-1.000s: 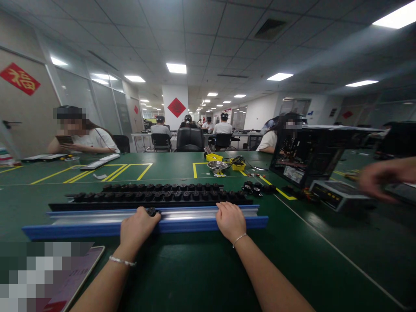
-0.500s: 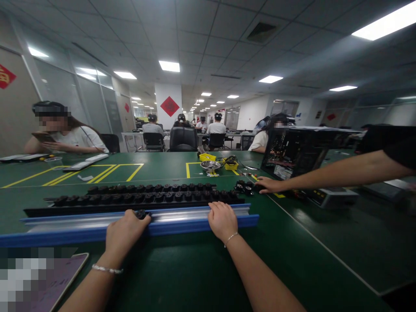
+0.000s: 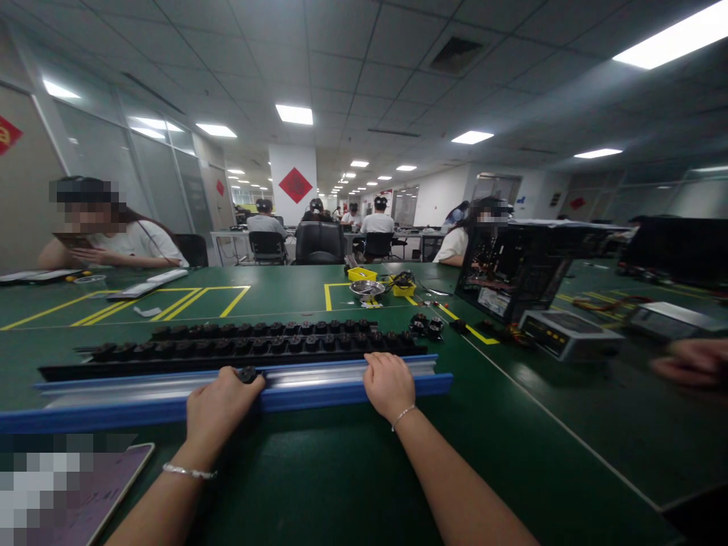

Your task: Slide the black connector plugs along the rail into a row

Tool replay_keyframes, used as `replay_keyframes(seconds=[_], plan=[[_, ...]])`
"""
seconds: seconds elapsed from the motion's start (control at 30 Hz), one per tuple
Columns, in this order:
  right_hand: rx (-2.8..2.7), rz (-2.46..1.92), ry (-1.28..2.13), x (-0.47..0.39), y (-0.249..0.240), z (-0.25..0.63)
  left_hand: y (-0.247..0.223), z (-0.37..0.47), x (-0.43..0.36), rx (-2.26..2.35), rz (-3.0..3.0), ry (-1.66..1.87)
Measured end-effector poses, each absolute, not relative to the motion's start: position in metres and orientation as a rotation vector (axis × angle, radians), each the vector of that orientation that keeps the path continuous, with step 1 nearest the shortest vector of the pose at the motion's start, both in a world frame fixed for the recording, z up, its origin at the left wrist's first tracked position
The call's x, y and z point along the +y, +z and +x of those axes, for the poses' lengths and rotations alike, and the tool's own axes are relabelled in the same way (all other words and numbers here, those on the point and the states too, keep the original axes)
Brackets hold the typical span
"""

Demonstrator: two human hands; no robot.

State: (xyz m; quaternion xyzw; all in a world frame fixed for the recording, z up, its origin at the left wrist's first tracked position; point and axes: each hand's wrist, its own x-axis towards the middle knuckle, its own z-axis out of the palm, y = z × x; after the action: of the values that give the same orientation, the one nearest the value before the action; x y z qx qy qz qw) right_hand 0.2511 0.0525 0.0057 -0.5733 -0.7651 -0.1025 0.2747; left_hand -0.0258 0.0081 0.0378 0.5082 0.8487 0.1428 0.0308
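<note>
A long blue-edged metal rail (image 3: 324,377) lies across the green table in front of me. My left hand (image 3: 219,406) is closed round a small black round part (image 3: 248,374) at the rail's middle. Farther right, my right hand (image 3: 390,385) rests over the rail with its fingers bent together on the far edge; its fingertips are partly hidden. Just behind the rail run rows of black round parts (image 3: 278,345) on black strips.
Loose black parts (image 3: 426,327), a metal bowl (image 3: 367,288) and a yellow bin (image 3: 362,274) stand beyond. At right are an open computer case (image 3: 500,265), a power supply (image 3: 572,334) and another person's blurred hand (image 3: 691,364). A phone (image 3: 114,485) lies at lower left.
The other person's arm has drawn back to the right from the loose black parts, uncovering the power supply. My hands have stayed in place.
</note>
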Motion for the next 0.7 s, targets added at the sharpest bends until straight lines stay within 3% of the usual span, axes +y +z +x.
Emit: replay_keyframes(seconds=[0.7], plan=[[-2.072, -1.575, -0.267, 0.0489, 0.01, 0.2502, 0.0324, -0.0218, 0.0072, 2.592, 1.598, 0.519]])
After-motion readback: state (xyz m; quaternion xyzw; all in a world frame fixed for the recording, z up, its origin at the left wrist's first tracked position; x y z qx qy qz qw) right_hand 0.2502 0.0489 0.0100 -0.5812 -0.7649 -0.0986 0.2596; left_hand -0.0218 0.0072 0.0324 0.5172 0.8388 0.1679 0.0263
